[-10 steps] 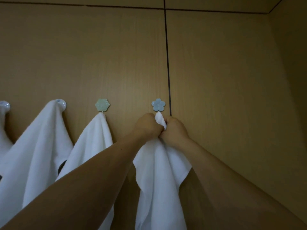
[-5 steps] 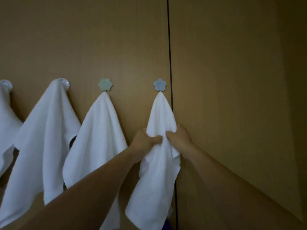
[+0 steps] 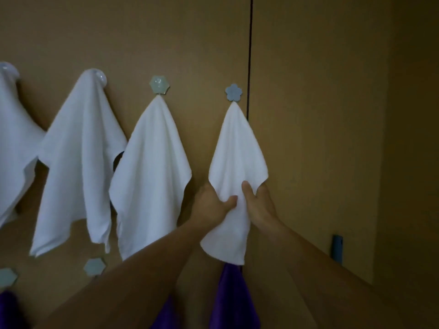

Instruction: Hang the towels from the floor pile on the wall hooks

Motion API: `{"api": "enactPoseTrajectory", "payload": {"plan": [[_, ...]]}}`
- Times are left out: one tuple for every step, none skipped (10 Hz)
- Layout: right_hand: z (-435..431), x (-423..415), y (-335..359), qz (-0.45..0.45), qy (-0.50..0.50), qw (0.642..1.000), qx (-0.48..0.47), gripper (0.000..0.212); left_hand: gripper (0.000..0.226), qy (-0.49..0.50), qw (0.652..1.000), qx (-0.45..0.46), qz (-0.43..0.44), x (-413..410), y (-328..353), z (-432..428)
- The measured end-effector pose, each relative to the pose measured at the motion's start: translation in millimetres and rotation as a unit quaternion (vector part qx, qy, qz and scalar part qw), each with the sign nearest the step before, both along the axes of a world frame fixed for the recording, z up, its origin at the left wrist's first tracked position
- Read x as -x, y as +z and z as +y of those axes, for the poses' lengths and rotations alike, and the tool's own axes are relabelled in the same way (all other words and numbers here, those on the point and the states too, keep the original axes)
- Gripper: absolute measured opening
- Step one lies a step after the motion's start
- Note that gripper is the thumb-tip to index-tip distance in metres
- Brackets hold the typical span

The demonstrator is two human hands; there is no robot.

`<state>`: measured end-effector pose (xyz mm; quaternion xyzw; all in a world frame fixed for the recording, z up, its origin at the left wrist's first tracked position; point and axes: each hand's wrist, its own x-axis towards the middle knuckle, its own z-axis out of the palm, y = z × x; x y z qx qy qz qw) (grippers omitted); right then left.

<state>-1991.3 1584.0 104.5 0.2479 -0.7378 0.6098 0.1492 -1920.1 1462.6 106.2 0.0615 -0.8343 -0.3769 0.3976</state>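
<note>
**White towel [image 3: 237, 162] on the blue flower hook [image 3: 233, 92].** The towel is hanging by one corner from the hook, straight above the two grips. The left grip [image 3: 210, 206] is pinching the towel's lower left fold, with the thumb lying across the front and the fingers going behind the cloth. The right grip [image 3: 260, 207] is pinching the fold just beside it, thumb on the front and fingers tucked behind the towel's right edge. Both grips are clamped on this one towel, close together, with a narrow band of cloth running down between them.

The towel's bottom edge is hanging below the grips and overlapping the top of a purple towel [image 3: 231, 298]. Above the right grip, a dark vertical seam [image 3: 249, 55] is running down the wall panel [image 3: 320, 115] and passing behind the towel's right edge. To the right of the right grip, open panel is stretching to the room corner, with a small blue fitting [image 3: 337, 250] sitting lower down.

To the left of the left grip, a second white towel [image 3: 152, 176] is hanging from a green hexagon hook [image 3: 159, 84], its right edge near that grip. Further left, two more white towels [image 3: 80, 162] are hanging, meeting edge to edge.
</note>
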Motion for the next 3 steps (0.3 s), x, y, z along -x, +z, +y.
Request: {"api": "enactPoseTrajectory", "payload": {"plan": [[8.2,-16.6,-10.3,0.031,-0.007,0.997,-0.065,0.070,0.090,0.044,0.995,0.073,-0.054,-23.8,-10.4,2.4],[17.4,-36.6,-23.6,0.074,-0.009,0.989,-0.124,0.072,0.093,0.081,0.985,0.118,-0.098,-53.3,-21.8,2.4],[31.8,-54.2,-42.2,0.092,-0.017,0.975,-0.201,0.075,0.086,0.124,0.967,0.160,-0.155,-83.3,-35.0,11.3]]}}
